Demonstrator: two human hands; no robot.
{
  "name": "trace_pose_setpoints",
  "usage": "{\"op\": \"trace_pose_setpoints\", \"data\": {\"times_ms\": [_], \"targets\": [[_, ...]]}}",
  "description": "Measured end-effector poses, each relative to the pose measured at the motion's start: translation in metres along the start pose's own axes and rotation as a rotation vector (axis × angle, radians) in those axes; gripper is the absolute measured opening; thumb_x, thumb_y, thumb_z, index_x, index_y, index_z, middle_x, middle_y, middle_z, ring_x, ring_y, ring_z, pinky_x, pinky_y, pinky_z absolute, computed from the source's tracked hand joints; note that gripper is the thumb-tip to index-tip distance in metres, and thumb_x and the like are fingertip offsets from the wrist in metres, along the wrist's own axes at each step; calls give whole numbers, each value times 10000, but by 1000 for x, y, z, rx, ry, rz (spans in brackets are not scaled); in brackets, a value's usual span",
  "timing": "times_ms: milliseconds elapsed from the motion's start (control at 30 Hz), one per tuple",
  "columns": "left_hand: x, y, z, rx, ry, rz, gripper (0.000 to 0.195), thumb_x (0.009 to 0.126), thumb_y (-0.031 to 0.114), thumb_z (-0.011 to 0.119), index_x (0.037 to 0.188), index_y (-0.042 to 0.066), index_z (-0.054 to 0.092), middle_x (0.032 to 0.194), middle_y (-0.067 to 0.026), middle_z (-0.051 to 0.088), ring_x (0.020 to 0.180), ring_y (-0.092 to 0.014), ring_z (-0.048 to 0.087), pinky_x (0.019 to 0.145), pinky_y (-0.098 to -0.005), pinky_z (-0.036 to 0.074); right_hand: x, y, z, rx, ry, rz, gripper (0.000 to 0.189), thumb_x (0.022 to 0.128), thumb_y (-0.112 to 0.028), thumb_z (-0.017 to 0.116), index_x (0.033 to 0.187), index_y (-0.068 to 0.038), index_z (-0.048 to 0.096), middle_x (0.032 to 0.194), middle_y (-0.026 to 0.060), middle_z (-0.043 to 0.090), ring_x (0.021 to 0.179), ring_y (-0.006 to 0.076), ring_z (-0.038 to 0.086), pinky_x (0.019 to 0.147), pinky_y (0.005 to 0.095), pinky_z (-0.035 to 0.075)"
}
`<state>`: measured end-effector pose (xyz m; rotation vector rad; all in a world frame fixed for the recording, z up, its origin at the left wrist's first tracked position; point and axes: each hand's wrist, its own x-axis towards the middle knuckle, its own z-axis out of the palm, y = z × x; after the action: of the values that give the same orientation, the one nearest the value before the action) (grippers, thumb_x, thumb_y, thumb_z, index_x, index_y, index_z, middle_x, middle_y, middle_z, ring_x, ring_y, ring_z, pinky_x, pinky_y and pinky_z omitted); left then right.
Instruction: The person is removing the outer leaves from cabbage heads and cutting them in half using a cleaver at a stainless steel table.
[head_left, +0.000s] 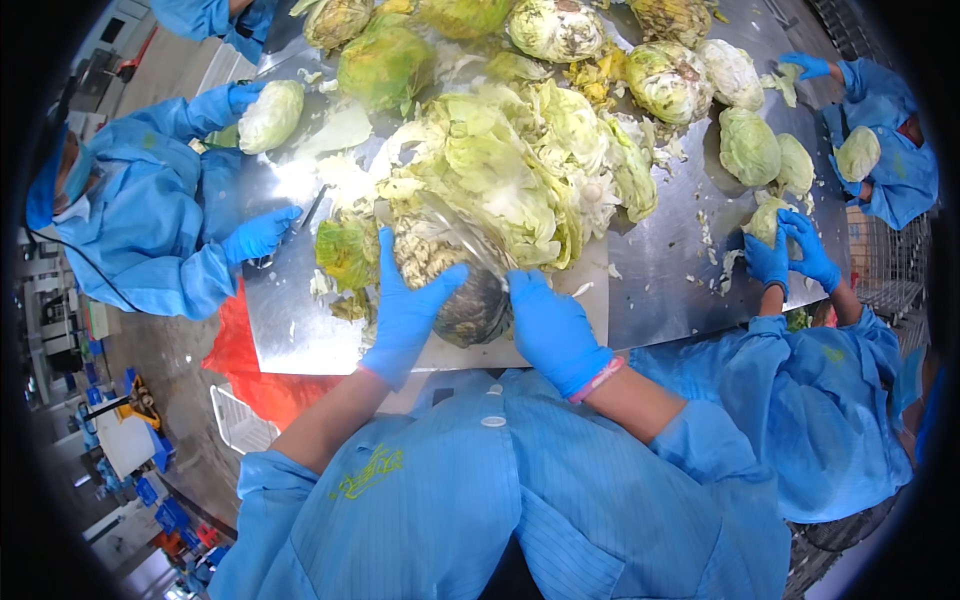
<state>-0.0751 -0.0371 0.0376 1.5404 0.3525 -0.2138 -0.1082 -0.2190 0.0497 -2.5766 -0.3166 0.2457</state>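
Note:
A darkened, dirty cabbage head (469, 300) lies on the white board (592, 289) at the table's near edge. My left hand (409, 307), in a blue glove, is spread against its left side, thumb across the front. The blue-gloved right hand (556, 330) is closed around the handle end of a knife (469, 236), whose blade slants up and left over the cabbage's top. Behind the blade rises a heap of loose cabbage leaves (502, 165). Yellow-green leaves (343, 255) lie left of my left hand.
Untrimmed cabbages (555, 30) stand at the back of the metal table (660, 262); paler ones (750, 146) lie right. One co-worker (150, 195) at left holds a cabbage and has a knife near one hand. Another (817, 420) works close on my right, a third (885, 142) beyond.

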Motion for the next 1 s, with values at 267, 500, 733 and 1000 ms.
{"op": "trace_pose_setpoints", "data": {"times_ms": [267,500,733,1000], "targets": [[2,3,-2,29,-7,4,936,804,108,709,1473,75,55,1347,-134,401,1163,-199,475,970,-304,419,-20,7,-9,134,-84,48,320,772,0,488,1087,-15,429,968,223,529,697,411,583,555,484,475],[20,20,-6,49,-54,-97,973,797,197,733,1455,1,44,1323,-160,426,1170,-208,470,961,-302,422,4,20,-7,125,-83,3,258,772,8,486,1023,-19,435,934,227,533,692,422,577,557,492,469],[12,26,10,40,-22,-76,974,798,198,729,1453,-16,41,1373,-182,369,1207,-218,431,993,-311,387,24,28,15,162,37,-77,225,778,5,485,999,3,444,917,234,547,721,423,580,594,487,468],[14,7,3,10,1,-61,983,804,206,720,1460,5,15,1280,-151,476,1131,-177,499,965,-292,400,-10,34,6,196,-83,77,202,780,0,480,980,12,454,872,246,562,730,428,583,606,496,467]]}}
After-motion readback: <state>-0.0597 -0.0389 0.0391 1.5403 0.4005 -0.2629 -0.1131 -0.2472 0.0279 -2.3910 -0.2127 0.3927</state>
